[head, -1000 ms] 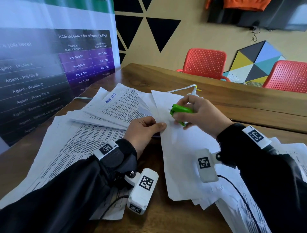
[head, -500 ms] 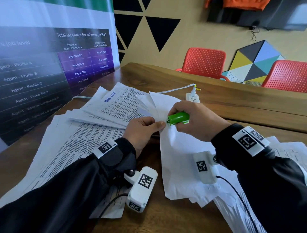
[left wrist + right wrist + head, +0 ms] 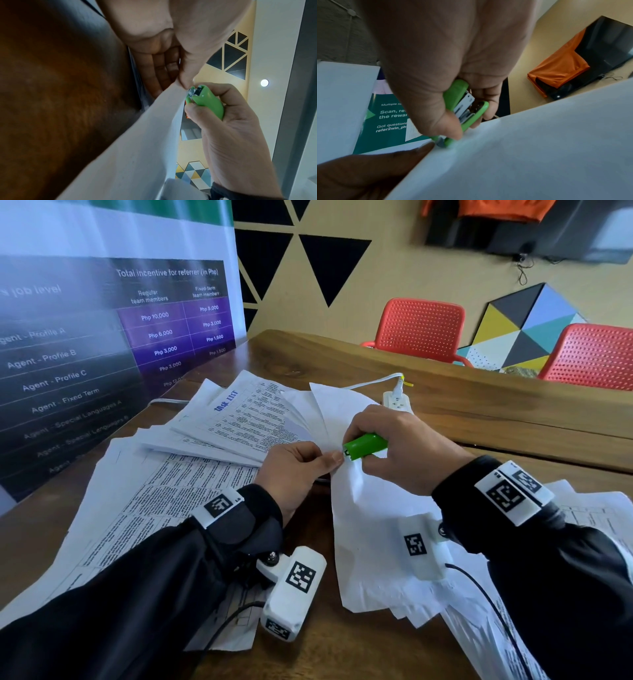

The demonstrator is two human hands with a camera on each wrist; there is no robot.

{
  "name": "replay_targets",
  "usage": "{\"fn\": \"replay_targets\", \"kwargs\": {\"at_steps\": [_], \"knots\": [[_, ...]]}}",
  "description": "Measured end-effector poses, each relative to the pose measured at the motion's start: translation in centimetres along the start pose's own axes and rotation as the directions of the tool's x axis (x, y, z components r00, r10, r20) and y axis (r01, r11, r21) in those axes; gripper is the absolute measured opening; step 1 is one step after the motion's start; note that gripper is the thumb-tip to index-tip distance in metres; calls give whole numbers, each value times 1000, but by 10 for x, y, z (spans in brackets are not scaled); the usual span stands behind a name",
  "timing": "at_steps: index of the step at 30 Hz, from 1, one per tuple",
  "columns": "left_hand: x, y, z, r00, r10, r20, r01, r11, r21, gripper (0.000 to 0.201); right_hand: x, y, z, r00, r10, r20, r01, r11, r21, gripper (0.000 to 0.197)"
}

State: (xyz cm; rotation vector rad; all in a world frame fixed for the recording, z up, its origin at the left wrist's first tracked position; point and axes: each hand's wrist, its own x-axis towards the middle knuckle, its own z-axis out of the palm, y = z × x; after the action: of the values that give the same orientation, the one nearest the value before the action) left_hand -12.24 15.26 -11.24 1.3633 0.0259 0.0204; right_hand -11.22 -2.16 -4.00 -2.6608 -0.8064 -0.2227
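Note:
A small green stapler (image 3: 364, 445) is gripped in my right hand (image 3: 394, 450), its mouth pointing left at the corner of a stack of blank white sheets (image 3: 370, 529). My left hand (image 3: 301, 470) pinches that corner between thumb and fingers, right beside the stapler's mouth. In the left wrist view the stapler (image 3: 205, 102) has its metal mouth almost touching the pinched corner of the sheets (image 3: 137, 148). From the right wrist, the stapler (image 3: 467, 112) shows its metal staple channel, with my thumb on top. The sheets (image 3: 530, 155) fill the lower part of that view.
Printed papers (image 3: 239, 419) lie fanned over the wooden table (image 3: 342, 652) to the left, more at the right (image 3: 603, 515). A white power strip (image 3: 397, 402) with cable sits behind my hands. A banner (image 3: 102, 354) stands at left, red chairs (image 3: 421, 328) behind the raised ledge.
My right hand has turned the stapler from pointing down to pointing left and brought its mouth to the paper corner. My left hand has stayed pinching that corner.

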Motion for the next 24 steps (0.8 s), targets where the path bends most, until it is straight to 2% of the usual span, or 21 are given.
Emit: {"fn": "replay_targets", "kwargs": {"at_steps": [5, 7, 9, 12, 16, 19, 24], "knots": [[1, -1, -1, 1000, 22, -19, -22, 1000, 3, 31, 3, -3, 2, 999, 42, -4, -42, 999, -27, 21], [1, 0, 0, 1000, 18, -26, -17, 1000, 18, 27, 2, -1, 2, 999, 42, -3, -42, 999, 15, 21], [1, 1, 0, 1000, 10, -26, -9, 999, 37, 23, 1, -1, 1, 1000, 18, 11, -19, 998, 59, 23], [0, 2, 0, 1000, -26, -2, 26, 1000, 15, 34, 1, 2, 1, 999, -49, -3, 49, 998, 35, 26], [-3, 5, 1, 996, -85, 36, 88, 993, -73, 18, 1, 7, 2, 996, -78, -39, 82, 989, 121, 30], [-6, 8, 3, 993, -98, 62, 105, 989, -104, 35, 0, 12, 2, 997, -65, -45, 73, 974, 213, 33], [-9, 11, 4, 991, -110, 74, 118, 987, -107, 38, 0, 15, 3, 995, -87, -57, 98, 965, 242, 33]]}}
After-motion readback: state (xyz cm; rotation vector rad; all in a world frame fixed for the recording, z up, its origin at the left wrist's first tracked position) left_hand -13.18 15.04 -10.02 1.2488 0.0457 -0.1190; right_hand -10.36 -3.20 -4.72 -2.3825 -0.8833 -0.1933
